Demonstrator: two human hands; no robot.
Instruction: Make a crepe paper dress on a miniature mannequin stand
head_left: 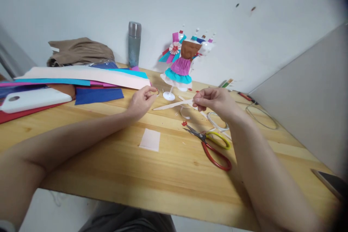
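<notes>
My right hand (210, 99) pinches one end of a thin pale pink strip (171, 105), which stretches left above the wooden table (168, 177). My left hand (143, 102) is closed beside the stacked crepe sheets, with a small ring-like object (157, 91) at its fingertips that is too small to make out clearly. Between and behind the hands stands a miniature dress form (182, 65) in brown, magenta, turquoise and pale pink layers. A pale square (150, 140) lies nearer the front, and scissors (208, 141) with yellow and red handles rest to its right.
At the left are pale, turquoise and blue sheets (99, 95), a white board (35, 99) and brown cloth (81, 51). A metal flask (134, 43) stands by the wall. A white cord coil (217, 121), pliers (246, 97) and a dark device (330, 183) lie at the right.
</notes>
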